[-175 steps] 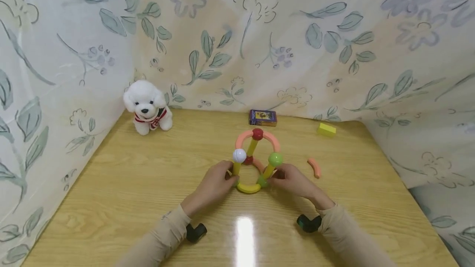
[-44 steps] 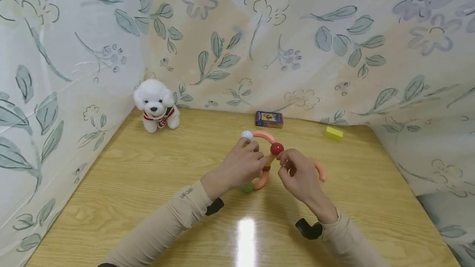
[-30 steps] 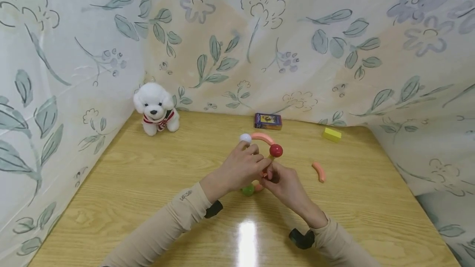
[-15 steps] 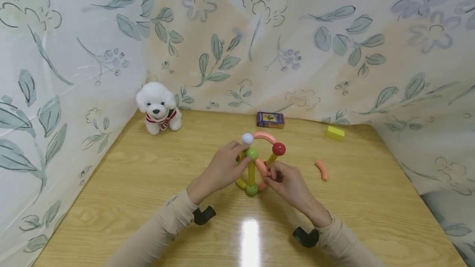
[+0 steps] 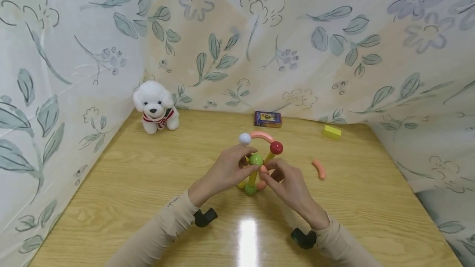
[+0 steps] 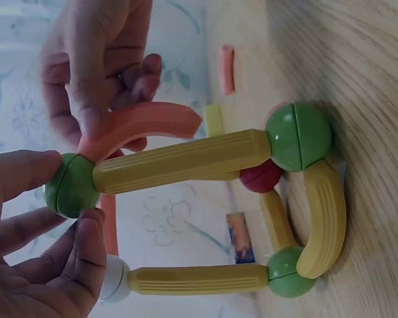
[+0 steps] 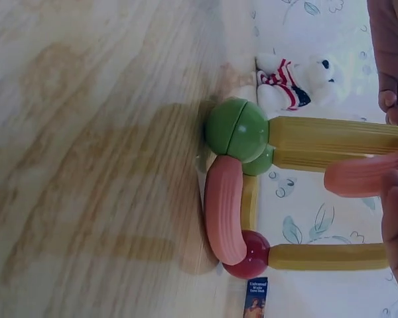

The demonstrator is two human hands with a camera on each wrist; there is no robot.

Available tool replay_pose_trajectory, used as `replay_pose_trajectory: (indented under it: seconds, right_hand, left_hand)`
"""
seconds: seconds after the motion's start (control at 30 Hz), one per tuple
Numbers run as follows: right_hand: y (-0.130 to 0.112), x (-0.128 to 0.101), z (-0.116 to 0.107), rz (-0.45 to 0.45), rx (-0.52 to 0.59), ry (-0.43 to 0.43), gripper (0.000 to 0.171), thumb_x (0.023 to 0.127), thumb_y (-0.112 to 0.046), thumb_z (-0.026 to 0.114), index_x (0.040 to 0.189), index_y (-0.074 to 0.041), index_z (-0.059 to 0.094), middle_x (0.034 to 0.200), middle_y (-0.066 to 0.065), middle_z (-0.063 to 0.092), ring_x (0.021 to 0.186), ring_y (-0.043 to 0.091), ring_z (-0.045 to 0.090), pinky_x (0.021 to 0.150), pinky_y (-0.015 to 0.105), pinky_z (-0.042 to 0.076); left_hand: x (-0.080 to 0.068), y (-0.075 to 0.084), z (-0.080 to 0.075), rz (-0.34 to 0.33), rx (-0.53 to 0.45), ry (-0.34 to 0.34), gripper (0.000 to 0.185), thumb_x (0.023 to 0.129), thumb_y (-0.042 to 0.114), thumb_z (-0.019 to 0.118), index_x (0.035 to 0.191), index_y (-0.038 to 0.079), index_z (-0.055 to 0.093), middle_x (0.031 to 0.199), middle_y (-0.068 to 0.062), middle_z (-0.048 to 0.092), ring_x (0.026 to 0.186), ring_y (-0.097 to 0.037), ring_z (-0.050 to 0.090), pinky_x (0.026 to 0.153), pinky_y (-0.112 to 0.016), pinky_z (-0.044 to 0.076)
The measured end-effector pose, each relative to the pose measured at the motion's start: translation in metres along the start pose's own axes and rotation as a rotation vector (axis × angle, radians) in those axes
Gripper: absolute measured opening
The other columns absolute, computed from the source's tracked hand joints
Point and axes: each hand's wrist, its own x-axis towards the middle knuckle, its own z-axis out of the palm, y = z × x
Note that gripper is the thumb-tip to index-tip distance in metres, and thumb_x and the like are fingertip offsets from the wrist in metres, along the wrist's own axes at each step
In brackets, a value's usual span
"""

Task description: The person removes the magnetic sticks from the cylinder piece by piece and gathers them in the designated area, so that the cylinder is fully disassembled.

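A magnetic stick-and-ball frame stands on the wooden table. Upright yellow sticks (image 6: 179,159) join its lower ring to a white ball (image 5: 245,138), a red ball (image 5: 276,148) and a green ball (image 5: 256,160) on top. My left hand (image 5: 222,172) pinches that green ball between thumb and fingers. With thumb and fingertips, my right hand (image 5: 291,186) pinches an orange curved stick (image 6: 142,126). One end meets the green ball; the other hangs free, pointing down, in the left wrist view. Another orange arc (image 5: 262,136) spans the white and red balls.
A loose orange curved stick (image 5: 318,169) lies right of the frame. Farther back are a yellow block (image 5: 332,132), a small blue card box (image 5: 268,119) and a white plush dog (image 5: 154,106). Floral cloth (image 5: 208,52) hangs behind the table.
The frame has been turned, bringing the green ball to the front. My left hand has come off the white ball's side and now grips the green ball; my right hand has taken an orange curved stick.
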Motion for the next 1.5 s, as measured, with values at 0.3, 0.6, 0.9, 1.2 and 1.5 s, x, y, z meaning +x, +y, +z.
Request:
replay_pose_trajectory:
  seconds: [0.3, 0.6, 0.9, 1.2, 1.5]
  right_hand:
    - [0.002, 0.002, 0.005, -0.13, -0.077, 0.081, 0.02, 0.081, -0.002, 0.075, 0.099, -0.01, 0.07, 0.079, -0.004, 0.064, 0.06, 0.0, 0.05, 0.054, 0.011, 0.041]
    - [0.03, -0.01, -0.024, 0.021, -0.21, -0.004, 0.007, 0.089, -0.009, 0.069, 0.096, -0.008, 0.07, 0.07, -0.008, 0.06, 0.055, -0.001, 0.046, 0.053, 0.017, 0.04]
    - [0.128, -0.031, -0.108, 0.411, -0.455, -0.137, 0.028, 0.099, -0.008, 0.053, 0.108, 0.017, 0.064, 0.094, 0.033, 0.066, 0.082, 0.046, 0.063, 0.074, 0.058, 0.05]
    - [0.155, -0.036, -0.105, 0.577, -0.375, -0.301, 0.032, 0.1, -0.015, 0.052, 0.116, 0.01, 0.064, 0.114, 0.033, 0.065, 0.102, 0.051, 0.061, 0.083, 0.057, 0.051]
    - [0.1, 0.001, -0.086, 0.41, -0.368, -0.048, 0.028, 0.099, -0.014, 0.053, 0.115, 0.004, 0.066, 0.102, 0.024, 0.069, 0.078, 0.032, 0.066, 0.065, 0.04, 0.052]
  left_hand:
    - [-0.003, -0.004, 0.003, 0.023, 0.003, 0.003, 0.027, 0.089, 0.018, 0.072, 0.112, 0.005, 0.067, 0.099, -0.005, 0.066, 0.081, -0.015, 0.061, 0.071, -0.021, 0.052]
    - [-0.003, -0.004, 0.006, 0.016, 0.005, 0.009, 0.024, 0.089, 0.017, 0.071, 0.109, 0.005, 0.066, 0.097, -0.004, 0.063, 0.08, -0.014, 0.061, 0.07, -0.02, 0.052]
    - [0.005, -0.003, 0.009, 0.015, -0.014, -0.034, 0.027, 0.088, 0.016, 0.071, 0.112, 0.004, 0.065, 0.101, -0.006, 0.063, 0.083, -0.014, 0.061, 0.072, -0.021, 0.053]
    - [0.0, -0.005, 0.011, -0.033, -0.036, -0.042, 0.03, 0.088, 0.016, 0.07, 0.115, 0.004, 0.065, 0.103, -0.006, 0.064, 0.084, -0.016, 0.063, 0.073, -0.022, 0.053]
    - [-0.005, -0.009, 0.004, -0.102, -0.102, -0.016, 0.038, 0.087, 0.018, 0.072, 0.123, 0.011, 0.06, 0.105, -0.002, 0.064, 0.086, -0.015, 0.062, 0.073, -0.025, 0.054]
